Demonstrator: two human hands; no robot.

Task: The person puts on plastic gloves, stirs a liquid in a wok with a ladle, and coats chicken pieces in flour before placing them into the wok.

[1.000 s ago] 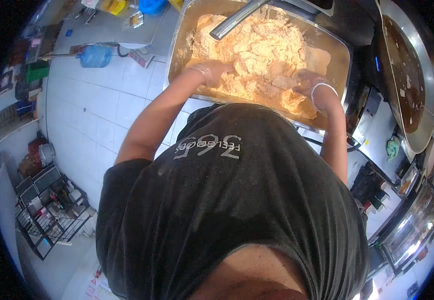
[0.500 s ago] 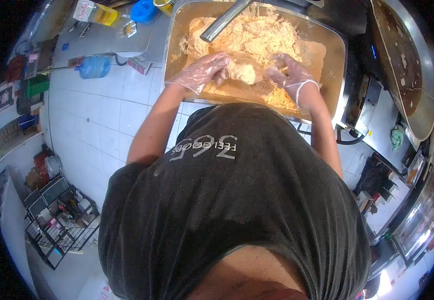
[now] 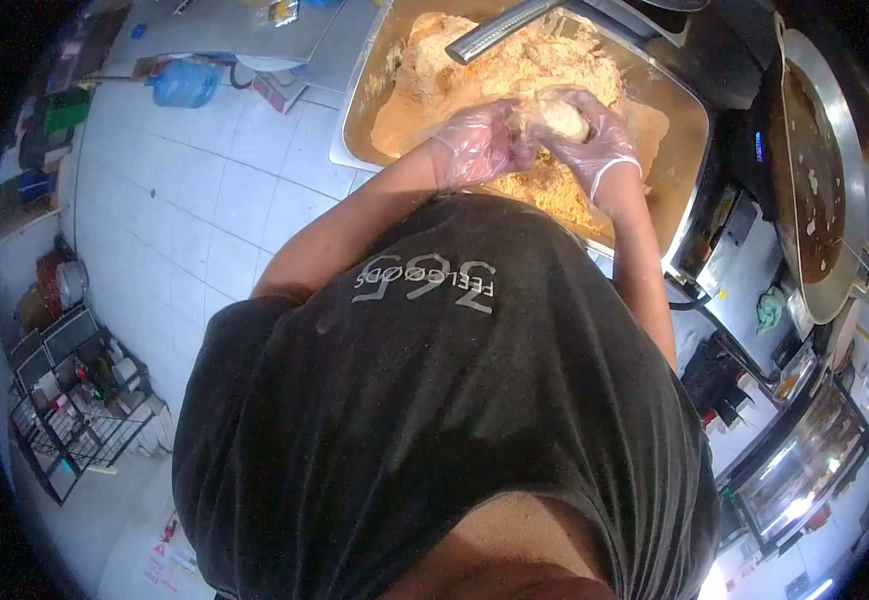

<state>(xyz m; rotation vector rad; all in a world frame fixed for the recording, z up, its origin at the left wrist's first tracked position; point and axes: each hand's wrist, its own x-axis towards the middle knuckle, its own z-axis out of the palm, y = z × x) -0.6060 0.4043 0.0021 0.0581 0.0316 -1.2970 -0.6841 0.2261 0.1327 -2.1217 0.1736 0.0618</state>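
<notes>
A pale, flour-coated piece of food, whose exact kind the coating hides, is held above a deep metal tray. My right hand, in a clear plastic glove, wraps its fingers around the piece from the right. From the other side, my gloved left hand grips the left end with curled fingers, partly smeared by motion. Orange-tinted flour is heaped at the tray's far side, with clumpier crumbs nearer me. A metal handle juts over the heap.
To the right is a large wide pan with dark liquid and floating bits. A green cloth hangs below it. On the left, a blue water jug lies by the counter. A wire rack stands on the floor.
Both hands have drawn closer together and lifted the coated piece up and to the right. My right hand now wraps round it. The view has swung slightly.
</notes>
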